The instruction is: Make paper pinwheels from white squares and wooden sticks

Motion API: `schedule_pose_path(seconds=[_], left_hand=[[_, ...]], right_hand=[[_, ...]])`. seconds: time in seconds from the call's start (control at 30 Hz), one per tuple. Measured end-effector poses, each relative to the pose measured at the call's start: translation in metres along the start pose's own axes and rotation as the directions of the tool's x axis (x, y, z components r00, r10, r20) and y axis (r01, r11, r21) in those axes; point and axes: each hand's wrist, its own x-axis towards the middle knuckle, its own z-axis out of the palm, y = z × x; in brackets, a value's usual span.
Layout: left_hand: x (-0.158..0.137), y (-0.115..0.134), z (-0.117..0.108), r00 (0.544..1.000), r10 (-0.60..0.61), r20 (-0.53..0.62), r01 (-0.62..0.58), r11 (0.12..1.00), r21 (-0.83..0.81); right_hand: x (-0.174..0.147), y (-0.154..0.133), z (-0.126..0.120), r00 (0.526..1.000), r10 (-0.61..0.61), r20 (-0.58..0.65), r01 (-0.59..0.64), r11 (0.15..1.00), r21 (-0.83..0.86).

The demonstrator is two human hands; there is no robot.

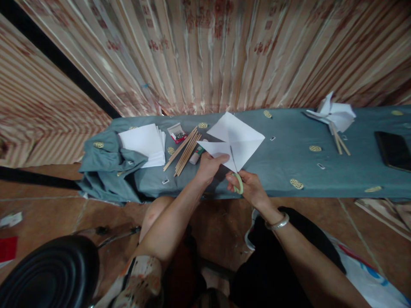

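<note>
My left hand [210, 166] pinches the near left part of a white paper square [245, 132], thumb on top. One slit separates the paper's left flap from its far part. In my right hand [248, 184] is a pair of scissors [239, 185] with pale green handles, fingers through the loops. Its dark blade lies along the paper from the near corner towards the middle. Just left of the paper are a glue stick [195, 156], several wooden sticks [186, 154] and a small open red-and-white box [177, 133] of little metal pieces.
A stack of white paper [143, 143] lies on the left of the grey-green cloth [282, 149]. To the right, a paper pinwheel [337, 115] on sticks and a black phone [393, 149] rest on it. Curtains [205, 55] hang behind; a black stool [48, 273] stands lower left.
</note>
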Motion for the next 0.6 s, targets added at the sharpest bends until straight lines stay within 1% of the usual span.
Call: schedule_pose_path(seconds=[0.2,0.33,0.47,0.6], left_hand=[[-0.001,-0.001,0.000,1.000,-0.017,0.004,0.017,1.000,0.009],[0.001,-0.001,-0.001,1.000,-0.023,-0.011,0.023,1.000,0.004],[0.007,0.002,-0.005,0.998,-0.010,-0.069,0.007,0.999,-0.034],[0.014,0.009,-0.014,0.991,0.029,-0.127,-0.037,0.998,-0.059]], right_hand=[[0.001,-0.002,0.001,1.000,0.019,-0.018,-0.018,0.999,0.042],[0.000,-0.006,0.001,1.000,0.024,0.000,-0.024,0.999,0.044],[-0.004,-0.008,0.001,0.995,0.084,0.050,-0.086,0.996,0.038],[-0.009,-0.008,-0.005,0.982,0.131,0.137,-0.133,0.991,0.006]])
